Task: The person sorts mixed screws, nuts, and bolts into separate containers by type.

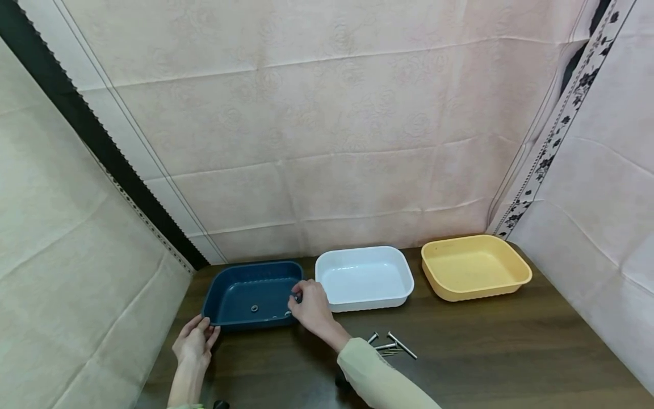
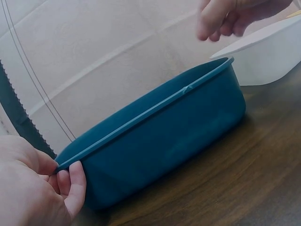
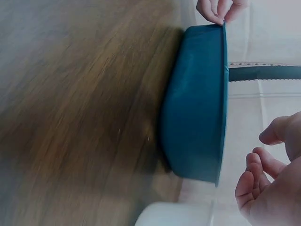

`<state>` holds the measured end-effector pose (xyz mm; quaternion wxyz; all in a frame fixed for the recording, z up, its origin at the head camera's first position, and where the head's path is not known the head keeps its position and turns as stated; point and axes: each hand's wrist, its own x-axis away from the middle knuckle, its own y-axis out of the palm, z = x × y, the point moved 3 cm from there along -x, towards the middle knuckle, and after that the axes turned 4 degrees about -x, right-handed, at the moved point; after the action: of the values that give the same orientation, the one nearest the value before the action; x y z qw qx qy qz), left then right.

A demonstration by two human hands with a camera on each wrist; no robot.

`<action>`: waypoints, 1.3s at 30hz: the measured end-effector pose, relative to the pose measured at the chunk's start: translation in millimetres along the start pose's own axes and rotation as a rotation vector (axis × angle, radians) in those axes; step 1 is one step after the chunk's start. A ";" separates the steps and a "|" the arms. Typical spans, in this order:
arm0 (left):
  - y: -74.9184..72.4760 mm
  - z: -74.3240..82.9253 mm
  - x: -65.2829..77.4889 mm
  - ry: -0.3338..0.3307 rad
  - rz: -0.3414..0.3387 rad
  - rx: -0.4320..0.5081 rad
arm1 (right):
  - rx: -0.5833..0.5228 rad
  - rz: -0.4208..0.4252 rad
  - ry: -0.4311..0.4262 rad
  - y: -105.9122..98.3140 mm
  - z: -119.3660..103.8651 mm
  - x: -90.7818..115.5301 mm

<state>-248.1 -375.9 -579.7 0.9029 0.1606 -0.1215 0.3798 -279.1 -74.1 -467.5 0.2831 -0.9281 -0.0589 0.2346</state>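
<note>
A dark blue plastic tray stands on the left of the table. My left hand pinches its near left corner, with the thumb at the rim and fingers against the outer wall. Over the tray's right end is my right hand, its fingers loosely bent. In the right wrist view a gap shows between the thumb and fingers, with nothing held there. A small metal nut lies on the tray floor, and another small shiny piece shows near the right hand.
To the right stand a white tray and a yellow tray. Several metal bolts lie on the wooden table beside my right forearm. Cloth walls enclose the back and both sides.
</note>
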 end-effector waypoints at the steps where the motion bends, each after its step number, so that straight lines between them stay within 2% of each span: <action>1: -0.2 -1.9 -2.2 0.003 -0.001 -0.001 | -0.004 0.012 -0.011 -5.0 1.4 2.2; 11: -2.5 -6.0 -11.2 0.003 -0.001 0.008 | -0.040 0.177 -0.109 -64.5 16.1 38.2; 14: -3.1 -5.5 -11.5 -0.003 0.012 0.014 | -0.049 0.216 -0.115 -80.1 21.3 51.7; 18: -2.0 -1.6 -8.9 -0.023 0.032 0.006 | -0.070 0.242 -0.072 -97.3 28.5 68.3; 23: 3.3 10.4 9.4 -0.056 0.000 -0.015 | -0.102 0.258 0.013 -112.3 37.4 84.6; 28: 5.8 25.6 37.1 -0.100 -0.032 0.009 | -0.106 0.298 0.071 -122.0 43.8 96.1; 31: 4.8 30.8 47.4 -0.132 -0.044 0.029 | -0.118 0.309 0.115 -126.0 46.9 101.2; 33: -1.1 21.4 37.1 -0.129 -0.035 0.047 | -0.120 0.314 0.133 -129.0 48.5 103.1; 35: -9.3 9.9 23.9 -0.103 0.005 0.061 | -0.118 0.323 0.143 -132.2 49.7 104.7; 37: -15.8 3.1 17.0 -0.044 0.061 0.061 | -0.113 0.330 0.147 -135.7 51.3 105.9; 38: -17.6 2.5 17.1 -0.023 0.079 0.069 | -0.107 0.337 0.148 -137.1 52.6 106.5; 39: -16.5 7.0 25.2 -0.005 0.090 0.075 | -0.104 0.345 0.150 -138.9 53.7 107.3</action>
<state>-219.6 -373.2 -567.9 0.8779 0.1895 -0.1165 0.4240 -206.3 94.3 -473.0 0.1941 -0.9526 0.1102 0.2066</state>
